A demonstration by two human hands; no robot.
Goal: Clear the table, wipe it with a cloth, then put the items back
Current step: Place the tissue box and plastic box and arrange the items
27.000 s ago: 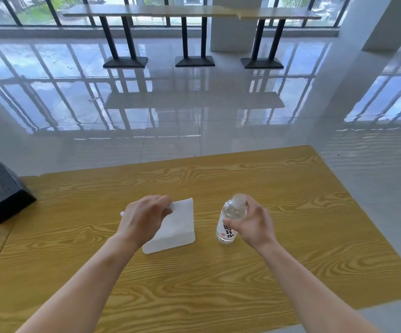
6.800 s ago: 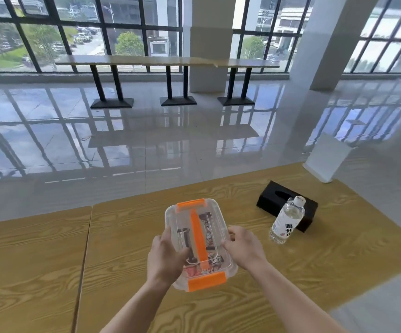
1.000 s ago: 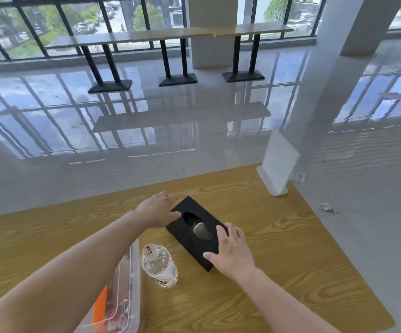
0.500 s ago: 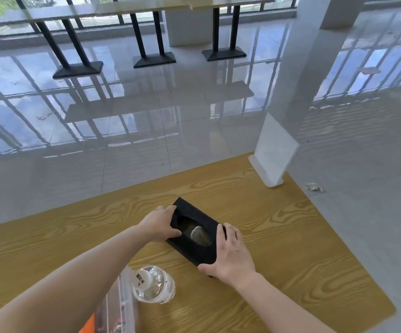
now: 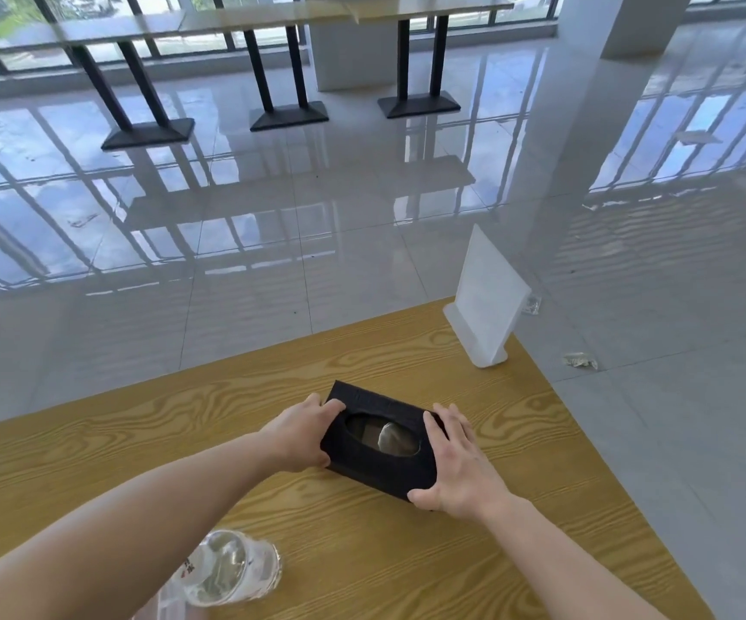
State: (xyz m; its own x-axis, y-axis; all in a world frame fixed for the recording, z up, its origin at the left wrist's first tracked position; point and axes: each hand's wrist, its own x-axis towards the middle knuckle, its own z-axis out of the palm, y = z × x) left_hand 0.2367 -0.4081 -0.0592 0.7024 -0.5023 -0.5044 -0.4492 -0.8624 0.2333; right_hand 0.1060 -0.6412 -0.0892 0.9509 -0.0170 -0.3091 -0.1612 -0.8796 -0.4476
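A black tissue box (image 5: 362,460) with an oval opening in its top sits on the wooden table (image 5: 407,557). My left hand (image 5: 299,434) grips its left end, with the thumb on top near the opening. My right hand (image 5: 456,467) grips its right end, fingers spread over the top and the thumb on the near side. A clear water bottle (image 5: 228,570) stands at the near left, partly behind my left forearm.
A white sign stand (image 5: 485,306) stands upright at the table's far right corner. The table's right edge runs diagonally close by, with glossy tiled floor beyond. A crumpled wrapper (image 5: 579,361) lies on the floor. Tall bar tables (image 5: 272,20) stand by the windows.
Both hands have closed on the ends of the tissue box and turned it slightly. The view has tilted down and right, so the bottle sits lower and the orange-lidded container has left the view.
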